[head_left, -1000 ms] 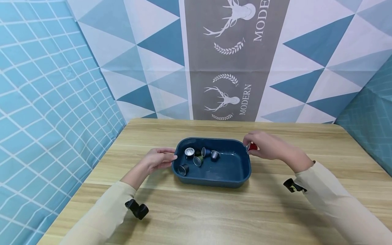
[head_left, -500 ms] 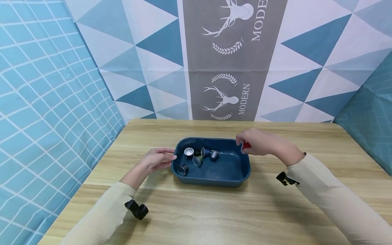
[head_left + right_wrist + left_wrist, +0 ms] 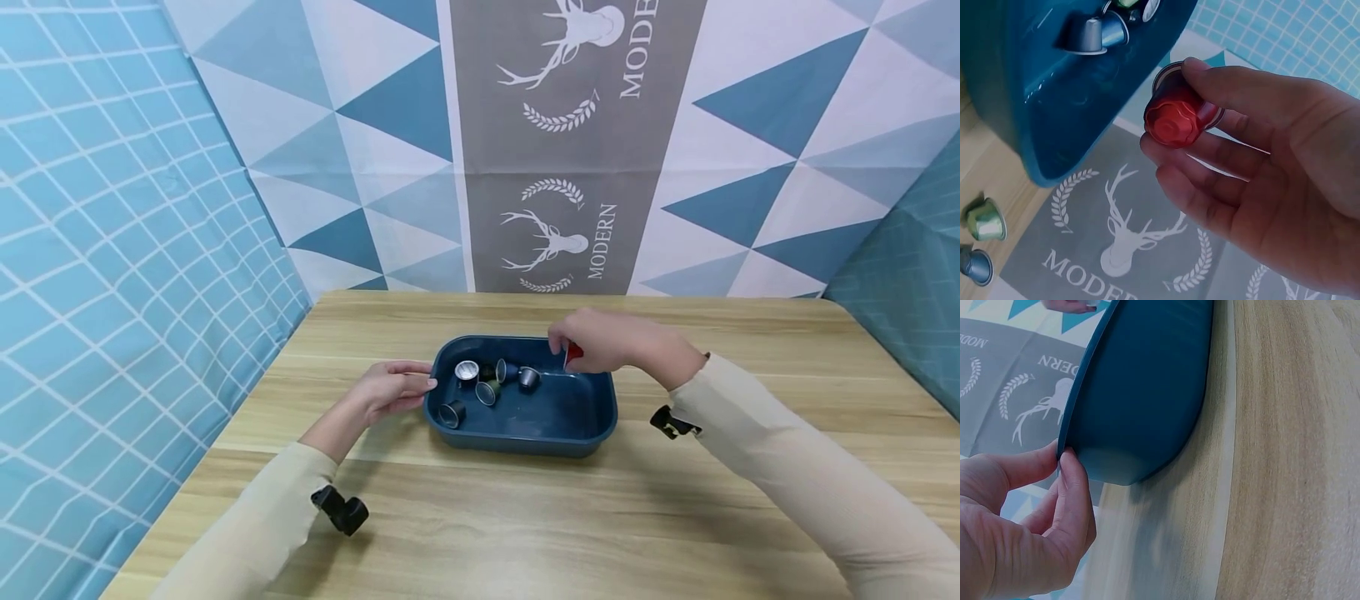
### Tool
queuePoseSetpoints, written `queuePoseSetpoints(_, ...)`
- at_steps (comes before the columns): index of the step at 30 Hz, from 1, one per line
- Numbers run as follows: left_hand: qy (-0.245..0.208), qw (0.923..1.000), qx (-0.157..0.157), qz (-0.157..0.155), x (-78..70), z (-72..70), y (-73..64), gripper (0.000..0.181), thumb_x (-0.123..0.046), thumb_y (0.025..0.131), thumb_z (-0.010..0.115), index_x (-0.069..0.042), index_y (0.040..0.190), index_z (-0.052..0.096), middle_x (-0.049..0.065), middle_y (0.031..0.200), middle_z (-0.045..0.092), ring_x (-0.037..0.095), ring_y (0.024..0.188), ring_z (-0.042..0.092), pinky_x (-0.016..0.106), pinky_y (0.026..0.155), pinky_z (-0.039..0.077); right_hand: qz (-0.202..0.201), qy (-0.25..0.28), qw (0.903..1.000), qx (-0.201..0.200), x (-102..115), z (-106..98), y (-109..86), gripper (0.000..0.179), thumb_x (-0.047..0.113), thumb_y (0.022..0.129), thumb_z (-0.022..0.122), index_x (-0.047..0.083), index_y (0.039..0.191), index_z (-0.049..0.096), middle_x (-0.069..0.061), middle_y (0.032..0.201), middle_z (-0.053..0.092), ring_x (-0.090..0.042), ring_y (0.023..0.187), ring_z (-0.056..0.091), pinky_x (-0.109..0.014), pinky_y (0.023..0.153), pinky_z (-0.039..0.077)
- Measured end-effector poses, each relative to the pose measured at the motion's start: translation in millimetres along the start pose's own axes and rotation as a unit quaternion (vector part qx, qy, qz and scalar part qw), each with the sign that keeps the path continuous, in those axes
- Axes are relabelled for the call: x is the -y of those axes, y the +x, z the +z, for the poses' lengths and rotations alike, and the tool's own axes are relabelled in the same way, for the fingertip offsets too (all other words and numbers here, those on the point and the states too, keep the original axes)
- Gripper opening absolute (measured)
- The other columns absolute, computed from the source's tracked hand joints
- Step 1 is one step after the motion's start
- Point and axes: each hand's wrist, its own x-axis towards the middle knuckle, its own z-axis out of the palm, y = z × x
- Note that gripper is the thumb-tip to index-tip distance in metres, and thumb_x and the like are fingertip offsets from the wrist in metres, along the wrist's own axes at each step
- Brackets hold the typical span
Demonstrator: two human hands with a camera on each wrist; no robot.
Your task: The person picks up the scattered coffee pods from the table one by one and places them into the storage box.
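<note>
A dark blue plastic tub (image 3: 558,412) stands on the wooden table. My left hand (image 3: 392,388) pinches its left rim between thumb and fingers; the left wrist view shows this grip on the tub wall (image 3: 1141,381). Over the tub's back right part, my right hand (image 3: 603,340) holds a red coffee capsule (image 3: 1175,115) by its sides, between thumb and fingers. Several capsules lie in the tub's left half: a silver-lidded one (image 3: 467,371), a green one (image 3: 488,392), a blue one (image 3: 507,371), a grey-blue one (image 3: 529,378) and a dark one (image 3: 452,414).
In the right wrist view, a green capsule (image 3: 987,220) and a blue capsule (image 3: 977,267) lie on the table outside the tub. Behind the table (image 3: 480,517) hangs a patterned cloth (image 3: 562,167). Blue checked cloth (image 3: 135,250) covers the left side.
My right hand has moved left with the red capsule, from the tub's right rim to over its inside. The left hand and the tub have stayed in place.
</note>
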Motion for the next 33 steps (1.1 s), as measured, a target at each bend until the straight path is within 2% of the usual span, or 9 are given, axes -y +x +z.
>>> queuePoseSetpoints(8, 0.009, 1.0000, 0.000, -0.003, 0.0, -0.3, 0.4, 0.050, -0.011, 0.090, 0.066, -0.001, 0.136, 0.050, -0.006, 0.090, 0.068, 0.003, 0.081, 0.066, 0.021, 0.080, 0.057, -0.023, -0.012, 0.9994, 0.022, 4.3, 1.2, 18.8, 0.020, 0.012, 0.084, 0.073, 0.005, 0.101, 0.065, -0.007, 0.095, 0.066, -0.017, 0.079, 0.055, -0.031, 0.075, 0.054)
queuePoseSetpoints(17, 0.015, 0.9997, -0.013, -0.011, -0.2, 0.6, 1.8, 0.048, -0.011, 0.090, 0.067, -0.003, 0.135, 0.052, -0.006, 0.092, 0.068, 0.004, 0.084, 0.066, 0.023, 0.083, 0.057, -0.033, -0.009, 0.9975, 0.062, 17.7, 2.4, 46.9, 0.020, 0.012, 0.086, 0.071, 0.004, 0.104, 0.064, -0.011, 0.096, 0.066, -0.015, 0.076, 0.054, -0.028, 0.072, 0.051)
queuePoseSetpoints(23, 0.008, 0.9999, -0.002, -0.008, -1.0, 1.4, 1.6, 0.050, -0.010, 0.090, 0.066, 0.000, 0.136, 0.050, -0.006, 0.089, 0.068, 0.004, 0.081, 0.066, 0.019, 0.076, 0.057, -0.041, -0.012, 0.9963, 0.074, 26.5, 3.7, 58.3, 0.019, 0.011, 0.086, 0.069, 0.005, 0.103, 0.064, -0.008, 0.094, 0.066, -0.014, 0.076, 0.055, -0.026, 0.073, 0.051)
queuePoseSetpoints(28, 0.005, 1.0000, -0.003, -0.005, -1.3, 1.5, 0.9, 0.049, -0.009, 0.090, 0.066, 0.001, 0.135, 0.050, -0.006, 0.087, 0.068, 0.003, 0.080, 0.066, 0.018, 0.074, 0.057, -0.070, -0.009, 0.9959, 0.058, 31.1, 7.8, 71.5, 0.019, 0.012, 0.087, 0.069, 0.003, 0.103, 0.064, -0.009, 0.095, 0.066, -0.016, 0.078, 0.055, -0.026, 0.074, 0.050)
queuePoseSetpoints(33, 0.010, 0.9999, -0.005, -0.003, -1.3, 1.0, 0.3, 0.049, -0.010, 0.090, 0.066, 0.000, 0.135, 0.051, -0.007, 0.087, 0.068, 0.002, 0.080, 0.065, 0.020, 0.078, 0.057, -0.101, -0.008, 0.9941, 0.036, 36.1, 15.4, 87.0, 0.021, 0.014, 0.088, 0.069, 0.003, 0.105, 0.064, -0.008, 0.098, 0.066, -0.017, 0.082, 0.055, -0.026, 0.076, 0.050)
